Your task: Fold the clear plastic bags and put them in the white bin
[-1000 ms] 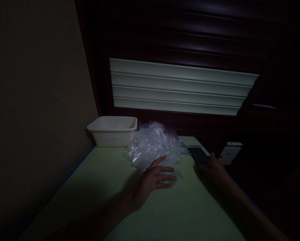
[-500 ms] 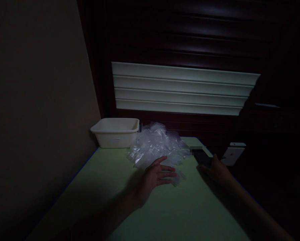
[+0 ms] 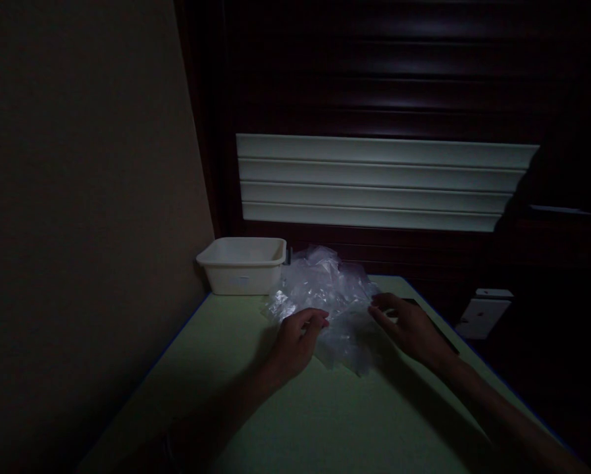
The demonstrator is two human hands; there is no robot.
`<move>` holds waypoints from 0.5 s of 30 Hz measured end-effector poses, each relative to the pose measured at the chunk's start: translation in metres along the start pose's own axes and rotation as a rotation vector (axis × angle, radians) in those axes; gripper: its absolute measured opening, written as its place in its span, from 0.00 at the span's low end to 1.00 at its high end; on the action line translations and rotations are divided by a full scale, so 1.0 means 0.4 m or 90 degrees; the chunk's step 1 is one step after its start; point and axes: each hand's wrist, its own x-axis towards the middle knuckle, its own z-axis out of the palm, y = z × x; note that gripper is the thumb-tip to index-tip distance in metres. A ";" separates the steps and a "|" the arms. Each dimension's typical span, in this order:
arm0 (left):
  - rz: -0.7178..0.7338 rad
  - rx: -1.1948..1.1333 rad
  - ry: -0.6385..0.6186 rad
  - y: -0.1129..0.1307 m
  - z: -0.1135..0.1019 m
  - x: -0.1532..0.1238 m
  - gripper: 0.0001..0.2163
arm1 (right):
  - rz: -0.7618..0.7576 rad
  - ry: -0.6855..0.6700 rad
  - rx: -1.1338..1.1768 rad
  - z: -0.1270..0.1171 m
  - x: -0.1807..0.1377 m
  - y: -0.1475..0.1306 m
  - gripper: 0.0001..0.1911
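A heap of clear plastic bags (image 3: 325, 283) lies at the far middle of the table, some spread toward its front. My left hand (image 3: 298, 339) is at the heap's front left, fingers curled and pinched on the edge of a plastic bag; the exact grip is dim. At the right edge of the heap, my right hand (image 3: 409, 326) reaches in with thumb and fingers slightly apart, and nothing shows between them. A flat dark phone-like object (image 3: 446, 339) lies on the table, partly hidden behind my right hand and wrist.
An off-white plastic basin (image 3: 243, 280) stands at the table's far left corner, beside the wall (image 3: 102, 197). The pale green table (image 3: 325, 421) has a blue edge. Behind it rises a dark slatted panel (image 3: 349, 112). A white box-like object (image 3: 486, 316) sits past the right edge.
My right hand has let go of the dark phone-like object, now on the table, and moved left to the heap. My left hand's spread fingers have curled in. Bags have spread forward.
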 end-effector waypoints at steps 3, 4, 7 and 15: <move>-0.009 0.048 0.006 -0.010 -0.005 0.007 0.14 | -0.035 -0.009 0.032 0.049 0.045 -0.080 0.22; -0.010 0.058 0.004 -0.012 -0.006 0.008 0.14 | -0.022 0.002 0.036 0.067 0.061 -0.094 0.24; 0.014 0.097 -0.002 -0.015 -0.007 0.009 0.13 | 0.034 0.010 0.056 0.109 0.106 -0.102 0.23; -0.022 0.092 -0.035 -0.013 0.007 -0.006 0.11 | 0.108 0.015 0.322 0.071 0.125 -0.043 0.14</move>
